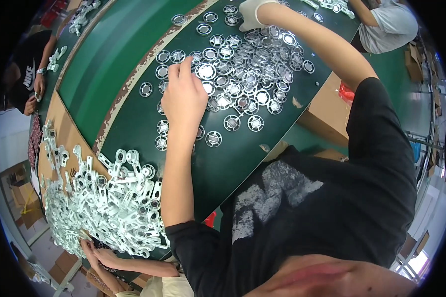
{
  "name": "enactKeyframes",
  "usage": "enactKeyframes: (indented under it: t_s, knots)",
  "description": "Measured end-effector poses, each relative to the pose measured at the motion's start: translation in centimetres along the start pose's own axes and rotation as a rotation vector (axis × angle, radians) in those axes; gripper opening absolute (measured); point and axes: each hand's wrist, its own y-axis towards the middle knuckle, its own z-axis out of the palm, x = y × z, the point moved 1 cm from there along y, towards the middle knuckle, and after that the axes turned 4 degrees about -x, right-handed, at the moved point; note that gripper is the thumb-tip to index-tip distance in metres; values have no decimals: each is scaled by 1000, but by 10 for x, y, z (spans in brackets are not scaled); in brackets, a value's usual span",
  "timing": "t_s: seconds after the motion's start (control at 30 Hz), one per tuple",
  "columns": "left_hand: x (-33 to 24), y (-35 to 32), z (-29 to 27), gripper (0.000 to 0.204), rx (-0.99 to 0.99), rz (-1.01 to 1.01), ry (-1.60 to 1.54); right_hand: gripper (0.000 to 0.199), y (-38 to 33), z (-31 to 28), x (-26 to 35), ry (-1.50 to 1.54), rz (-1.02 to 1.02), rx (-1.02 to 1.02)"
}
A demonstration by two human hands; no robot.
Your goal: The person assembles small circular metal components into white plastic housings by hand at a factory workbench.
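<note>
The left hand [185, 94], fingers loosely extended, and right hand [251, 14], openness unclear, are at silvery discs [250, 79]; I cannot tell any grip. Heaped white parts [116, 203] crowd the surface [223, 168] at left.

A single wide fisheye view looks down from the wearer's head, facing the tabletop [223, 168] at a slant. It sits close above the wearer's black shirt [352, 213], which fills the near right; the left hand [185, 96] falls left of centre, the right hand [252, 14] at the far edge. Straight lines bow toward its dark rim.
</note>
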Motion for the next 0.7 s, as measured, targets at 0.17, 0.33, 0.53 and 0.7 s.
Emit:
enactKeyframes:
  t_s: [0.17, 0.33, 0.53, 0.7]
  knots:
    - [-12, -2, -3, 28, -28, 56, -94, 41, -3, 4, -12, 116, -95, -72]
    - [-21, 3, 6, 34, -30, 56, -324, 43, -31, -16, -27, 347, -129, -171]
    - [-57, 16, 10, 53, -154, 187, -261, 12, -118, 10, 19, 282, -529, -519]
    - [-43, 12, 12, 28, 48, 146, -137, 14, -135, 33, 14, 12, -599, -700]
